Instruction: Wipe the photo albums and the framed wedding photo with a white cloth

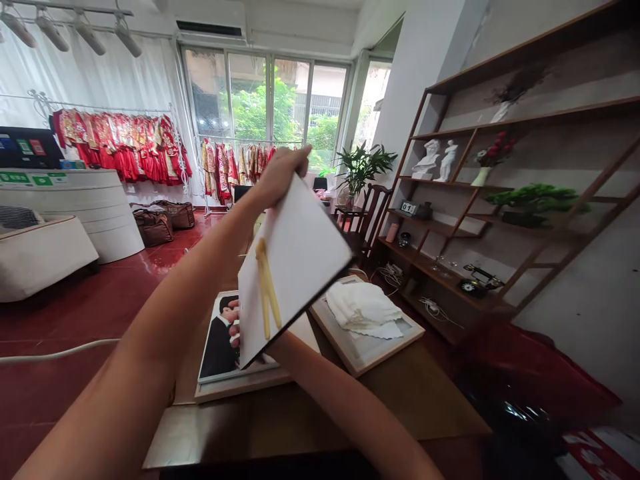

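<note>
A flat white board [305, 247] is held up and tilted before me, with two yellow strips [267, 290] in a narrow V on its face. My left hand [284, 170] is closed on its upper edge. My right arm passes behind its lower edge, and the fingers of my right hand [235, 328] curl at its left edge; the palm is hidden. Underneath, a photo print [219, 347] of a person in a dark suit lies on a light wooden frame [245, 389], partly covered by the board.
Right of it, crumpled white cloths [365, 307] lie in a second wooden frame [357, 365] on the brown table [395, 407]. A wooden shelf unit [450, 233] with ornaments stands to the right. At left are a white sofa [45, 253] and counter [105, 213].
</note>
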`<state>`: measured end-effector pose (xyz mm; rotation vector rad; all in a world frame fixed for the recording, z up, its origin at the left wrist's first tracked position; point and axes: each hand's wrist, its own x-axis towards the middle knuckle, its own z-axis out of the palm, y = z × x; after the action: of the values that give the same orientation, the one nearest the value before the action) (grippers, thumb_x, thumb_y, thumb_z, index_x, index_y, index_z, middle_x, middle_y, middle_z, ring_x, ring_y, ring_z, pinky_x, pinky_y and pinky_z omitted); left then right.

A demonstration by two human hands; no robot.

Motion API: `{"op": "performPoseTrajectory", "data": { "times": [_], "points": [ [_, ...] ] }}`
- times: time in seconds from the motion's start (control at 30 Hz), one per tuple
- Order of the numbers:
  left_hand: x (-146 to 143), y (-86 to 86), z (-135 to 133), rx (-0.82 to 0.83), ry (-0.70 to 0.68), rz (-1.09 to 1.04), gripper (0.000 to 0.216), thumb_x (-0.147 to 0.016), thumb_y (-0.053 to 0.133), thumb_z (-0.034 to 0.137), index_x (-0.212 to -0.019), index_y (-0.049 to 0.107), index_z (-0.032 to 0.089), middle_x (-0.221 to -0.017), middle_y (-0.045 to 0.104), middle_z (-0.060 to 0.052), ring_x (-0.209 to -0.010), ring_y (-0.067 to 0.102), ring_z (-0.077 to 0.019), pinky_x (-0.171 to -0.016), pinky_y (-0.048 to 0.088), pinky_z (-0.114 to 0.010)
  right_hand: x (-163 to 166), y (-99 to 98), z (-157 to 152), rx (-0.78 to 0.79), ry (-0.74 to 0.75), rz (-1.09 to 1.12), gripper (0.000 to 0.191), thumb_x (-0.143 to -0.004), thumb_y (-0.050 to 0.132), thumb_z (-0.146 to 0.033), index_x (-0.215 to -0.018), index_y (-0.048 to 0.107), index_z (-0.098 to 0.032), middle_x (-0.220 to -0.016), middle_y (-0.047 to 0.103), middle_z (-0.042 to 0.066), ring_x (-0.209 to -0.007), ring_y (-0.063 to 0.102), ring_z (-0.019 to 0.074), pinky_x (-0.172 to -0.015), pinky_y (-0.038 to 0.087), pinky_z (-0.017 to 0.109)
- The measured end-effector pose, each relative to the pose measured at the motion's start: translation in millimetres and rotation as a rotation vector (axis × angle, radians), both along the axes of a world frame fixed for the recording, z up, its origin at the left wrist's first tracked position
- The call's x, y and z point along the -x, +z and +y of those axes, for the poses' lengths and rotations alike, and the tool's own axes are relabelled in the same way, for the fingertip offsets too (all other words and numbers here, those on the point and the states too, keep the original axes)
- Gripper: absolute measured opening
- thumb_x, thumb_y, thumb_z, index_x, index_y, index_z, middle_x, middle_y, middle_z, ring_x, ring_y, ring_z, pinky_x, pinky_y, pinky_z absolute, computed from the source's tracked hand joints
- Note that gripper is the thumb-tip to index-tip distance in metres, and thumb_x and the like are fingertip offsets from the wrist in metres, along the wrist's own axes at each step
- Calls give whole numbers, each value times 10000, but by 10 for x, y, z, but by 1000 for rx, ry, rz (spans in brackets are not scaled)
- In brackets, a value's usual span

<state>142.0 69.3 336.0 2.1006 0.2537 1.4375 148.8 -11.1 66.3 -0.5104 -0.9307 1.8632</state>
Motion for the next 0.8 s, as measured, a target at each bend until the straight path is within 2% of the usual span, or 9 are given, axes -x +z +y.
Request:
{"op": "performPoseTrajectory", "data": {
  "times": [0.07,0.17,0.27,0.4,0.47,0.53,0.6,0.7,0.8],
  "points": [
    [268,45,-6,61,-67,-100,494,-986,363,260,-495,401,213,-403,300,63,-422,346,-87,-465,273,-247,-26,14,35,59,-36,-73,329,-931,526,-433,-1058,603,-140,-993,635,56,-838,624,184,-730,534,361],
    [705,7,-46,107,-177,-252,567,-1021,221,238,-475,371,216,-385,300,58,-367,319,-75,-408,241,-246,-152,69,87,82,-171,-180,479,-871,485,-616,-759,600,-165,-663,607,13,-661,605,186,-618,489,314],
    [1114,-185,-78,135,-237,-394,613,-1034,147,248,-468,377,193,-428,355,42,-365,359,-64,-413,287,-221,-370,145,129,35,-340,-286,485,-757,584,-674,-700,577,-192,-615,608,2,-672,599,190,-633,455,294],
    [1489,-680,-88,173,-241,-451,608,-1031,185,355,-479,370,181,-471,379,30,-443,484,-91,-498,407,-231,-727,214,140,-36,-577,-463,490,-670,666,-670,-704,562,-191,-648,624,-18,-695,570,165,-654,414,261],
    [1596,-979,-95,258,-213,-541,525,-1008,323,365,-535,445,172,-545,459,17,-587,572,-115,-657,487,-262,-889,220,129,-61,-645,-559,495,-662,667,-668,-722,572,-186,-679,633,-13,-708,566,165,-653,405,258],
    [1663,-1271,-111,426,-152,-573,456,-982,404,355,-578,500,166,-657,558,-14,-743,625,-147,-830,502,-324,-1026,201,108,-73,-694,-662,490,-665,666,-656,-748,589,-179,-709,643,-4,-723,567,171,-646,399,259],
    [1704,-1542,-130,637,-107,-577,372,-955,468,337,-629,539,172,-774,632,-34,-893,650,-191,-913,493,-382,-1141,155,80,-73,-729,-771,474,-680,662,-639,-751,598,-174,-715,649,4,-730,571,180,-633,394,262],
    [1742,-1901,-142,885,-105,-620,240,-945,475,320,-787,596,186,-991,679,-47,-1055,638,-222,-937,500,-403,-1276,55,33,-66,-745,-933,444,-730,637,-614,-739,605,-171,-709,656,13,-744,586,195,-633,405,270],
    [1756,-2188,-110,1058,-109,-625,113,-919,523,276,-897,600,197,-1109,673,-64,-1087,639,-233,-904,529,-393,-1367,-44,3,-48,-725,-1084,411,-819,596,-565,-797,622,-155,-772,666,29,-774,608,196,-684,452,297]
  ]
}}
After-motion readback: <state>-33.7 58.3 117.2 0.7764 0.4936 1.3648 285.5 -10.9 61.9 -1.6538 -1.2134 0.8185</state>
